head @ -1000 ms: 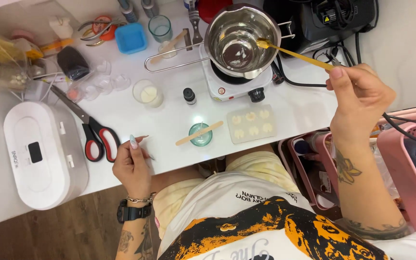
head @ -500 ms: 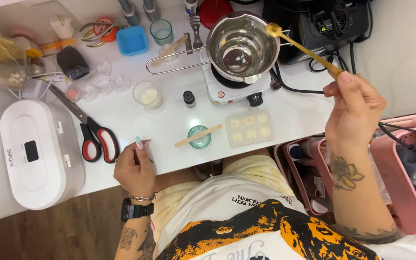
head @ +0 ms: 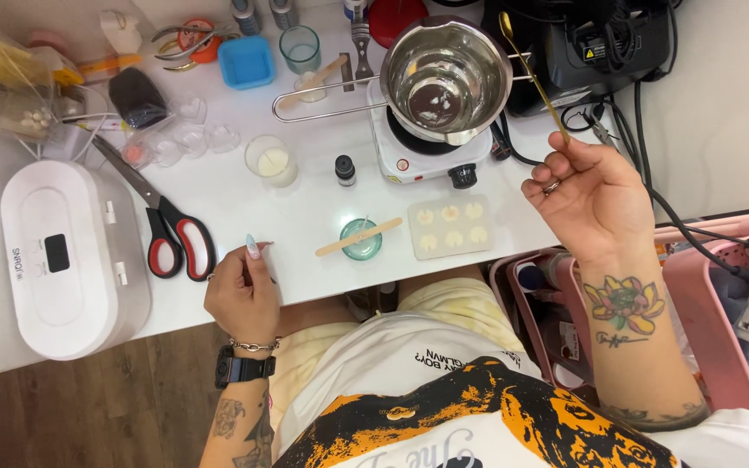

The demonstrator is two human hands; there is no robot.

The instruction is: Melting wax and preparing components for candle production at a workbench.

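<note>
A home craft desk: a white table (head: 322, 217) crowded with a small hotplate (head: 426, 156) under a steel melting pot (head: 444, 78), scissors (head: 166, 230), a silicone mould (head: 450, 225) and little jars, above wood flooring (head: 88, 416).

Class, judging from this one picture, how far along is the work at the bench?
Done: the mould has six filled cavities, and a stick lies across the small glass. In hand: the right hand holds a long spoon raised beside the pot on the hotplate; the left hand rests on the table. Left: liquid remains in the pot.
</note>
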